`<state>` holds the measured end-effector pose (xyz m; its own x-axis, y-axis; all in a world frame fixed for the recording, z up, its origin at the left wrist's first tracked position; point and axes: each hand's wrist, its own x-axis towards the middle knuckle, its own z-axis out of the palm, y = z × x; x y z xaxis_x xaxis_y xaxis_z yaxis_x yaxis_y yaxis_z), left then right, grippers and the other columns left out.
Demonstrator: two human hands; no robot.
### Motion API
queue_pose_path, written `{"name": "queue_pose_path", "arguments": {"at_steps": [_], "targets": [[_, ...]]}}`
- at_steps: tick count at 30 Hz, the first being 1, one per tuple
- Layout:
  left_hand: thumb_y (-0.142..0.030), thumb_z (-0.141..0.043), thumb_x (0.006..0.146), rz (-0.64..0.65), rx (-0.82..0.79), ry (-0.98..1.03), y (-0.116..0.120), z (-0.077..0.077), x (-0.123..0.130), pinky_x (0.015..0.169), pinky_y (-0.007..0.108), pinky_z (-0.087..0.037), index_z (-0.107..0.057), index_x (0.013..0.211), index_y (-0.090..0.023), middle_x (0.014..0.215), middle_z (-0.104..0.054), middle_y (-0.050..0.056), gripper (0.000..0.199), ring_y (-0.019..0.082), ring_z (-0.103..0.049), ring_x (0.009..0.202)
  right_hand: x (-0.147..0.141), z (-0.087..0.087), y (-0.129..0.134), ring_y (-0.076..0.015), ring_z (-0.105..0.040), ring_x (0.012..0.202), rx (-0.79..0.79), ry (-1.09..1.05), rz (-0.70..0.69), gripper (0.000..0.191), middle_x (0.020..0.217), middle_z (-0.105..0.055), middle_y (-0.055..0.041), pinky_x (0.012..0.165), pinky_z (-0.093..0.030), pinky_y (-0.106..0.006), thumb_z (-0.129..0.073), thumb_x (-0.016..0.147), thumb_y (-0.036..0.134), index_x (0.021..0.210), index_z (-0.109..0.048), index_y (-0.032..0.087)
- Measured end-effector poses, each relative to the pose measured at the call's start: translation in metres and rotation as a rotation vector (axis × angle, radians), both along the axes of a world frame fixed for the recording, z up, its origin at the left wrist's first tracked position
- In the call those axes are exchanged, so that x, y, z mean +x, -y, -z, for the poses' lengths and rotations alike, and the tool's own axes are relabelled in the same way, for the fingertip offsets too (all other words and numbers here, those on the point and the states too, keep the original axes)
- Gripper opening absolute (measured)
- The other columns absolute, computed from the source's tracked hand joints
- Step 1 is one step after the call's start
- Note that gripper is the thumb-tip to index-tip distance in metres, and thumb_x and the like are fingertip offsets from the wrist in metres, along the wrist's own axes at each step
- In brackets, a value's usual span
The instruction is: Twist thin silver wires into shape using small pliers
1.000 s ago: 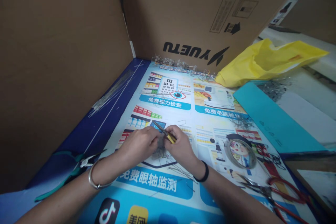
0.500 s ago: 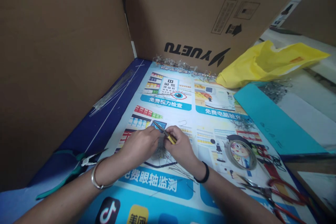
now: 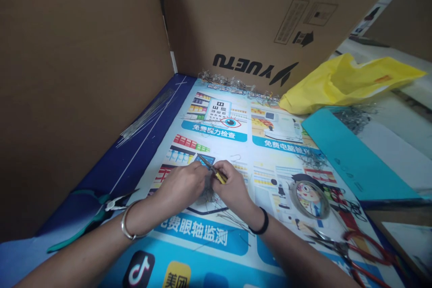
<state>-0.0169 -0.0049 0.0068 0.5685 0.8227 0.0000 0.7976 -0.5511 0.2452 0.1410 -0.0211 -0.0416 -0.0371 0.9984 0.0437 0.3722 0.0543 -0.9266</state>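
My right hand (image 3: 232, 187) is closed around small pliers (image 3: 221, 177) with yellow handles. Their thin dark jaws point away and to the left, across the fingertips of my left hand (image 3: 184, 184). That hand is closed in a pinch beside the jaws, and what its fingers hold is hidden from this side. Below and between both hands is a tangle of thin wire (image 3: 209, 194) on the printed poster (image 3: 216, 150). Longer loose wires (image 3: 236, 222) stick out by my right wrist, and one small bent wire (image 3: 235, 157) lies just beyond the hands.
Green-handled cutters (image 3: 91, 220) lie left, red-handled scissors (image 3: 351, 248) and a tape roll (image 3: 309, 199) right. Straight wires (image 3: 145, 117) line the left edge. Cardboard walls (image 3: 256, 13) stand behind. A yellow bag (image 3: 340, 83) and a turquoise box (image 3: 347, 157) are at right.
The view has shifted very slightly. Both hands stay in nearly the same place, with the pliers still held in my right hand at much the same angle.
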Motion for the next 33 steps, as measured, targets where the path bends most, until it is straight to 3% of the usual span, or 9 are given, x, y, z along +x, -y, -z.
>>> {"name": "queue_pose_path", "arguments": {"at_steps": [14, 23, 33], "targets": [[-0.012, -0.044, 0.081, -0.02, 0.042, 0.047, 0.0, -0.006, -0.001, 0.057, 0.028, -0.045, -0.059, 0.081, -0.016, 0.078, -0.062, 0.005, 0.016, 0.019, -0.061, 0.067, -0.002, -0.03, -0.002, -0.0165, -0.062, 0.072, 0.078, 0.295, 0.043, 0.026, 0.079, -0.064, 0.0018, 0.064, -0.045, -0.026, -0.049, 0.065, 0.014, 0.089, -0.054, 0.024], [-0.009, -0.043, 0.08, 0.02, 0.051, 0.081, 0.0, -0.007, -0.003, 0.06, 0.028, -0.047, -0.06, 0.083, -0.015, 0.081, -0.062, 0.006, 0.018, 0.02, -0.061, 0.071, 0.0, -0.024, -0.004, -0.0154, -0.061, 0.069, 0.032, 0.182, 0.063, 0.025, 0.075, -0.063, 0.0027, 0.064, -0.047, -0.026, -0.051, 0.064, 0.015, 0.088, -0.053, 0.023], [-0.01, -0.042, 0.081, 0.017, 0.054, 0.073, 0.001, -0.011, -0.003, 0.057, 0.029, -0.046, -0.06, 0.081, -0.015, 0.079, -0.062, 0.006, 0.018, 0.02, -0.061, 0.067, 0.002, -0.02, -0.002, -0.0151, -0.061, 0.075, 0.033, -0.039, -0.033, 0.019, 0.078, -0.063, 0.0014, 0.068, -0.047, -0.026, -0.051, 0.069, 0.015, 0.087, -0.052, 0.022]]}}
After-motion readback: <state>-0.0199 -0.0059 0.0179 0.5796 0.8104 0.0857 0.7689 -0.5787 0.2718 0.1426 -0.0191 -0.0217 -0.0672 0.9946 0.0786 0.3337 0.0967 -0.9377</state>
